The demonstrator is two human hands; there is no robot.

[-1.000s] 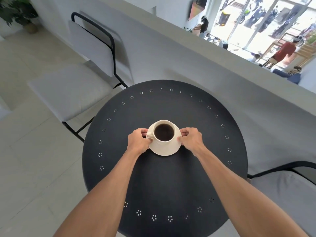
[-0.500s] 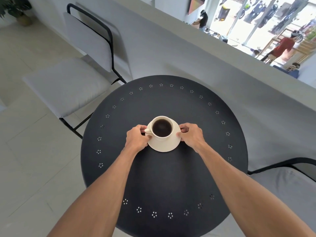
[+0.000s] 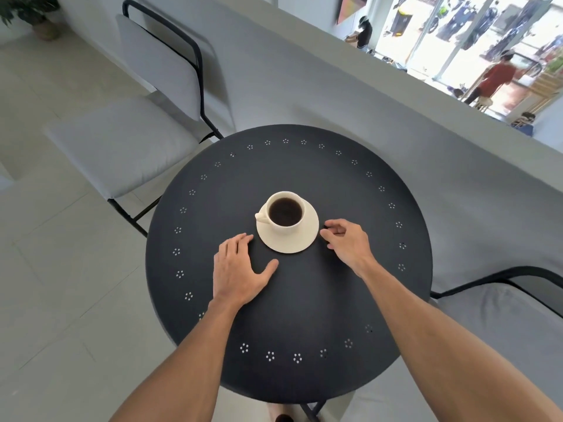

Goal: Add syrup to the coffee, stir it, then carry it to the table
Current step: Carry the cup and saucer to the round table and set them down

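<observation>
- Both grips gone from the saucer (image 3: 288, 236) — half a second ago pinched at either rim, now let go.
- Left hand (image 3: 240, 269) pulled back and flattened, palm down over the table (image 3: 304, 315), fingers (image 3: 239, 243) spread loose, thumb splayed wide, holding nothing.
- Just beyond those left fingertips, up and to the right: the saucer's near-left edge, a sliver of dark tabletop showing between.
- Right hand (image 3: 345, 243) also off, fingers half-curled and parted, empty; saucer rim just left of its fingertips, apart by a narrow gap, or so it looks from this angle.
- Cup (image 3: 285, 213) sitting upright on the saucer, between and a little past the two sets of fingertips, handle turned toward the left-hand side.
- In the cup: coffee (image 3: 285, 211), dark, near black, filling it to a little below the rim; surface looks calm, no spill visible on the saucer.
- Saucer otherwise bare — no spoon, no stirrer in sight.
- No syrup container anywhere in view.
- Reads as the set-down done: cup delivered, resting flat near the middle of the round top, hands clearing away.
- Judging from this alone, carry step finished; whether syrup went in and got stirred cannot be told from the colour of the drink.
- Nothing left but to draw the hands clear without clipping that rim.
</observation>
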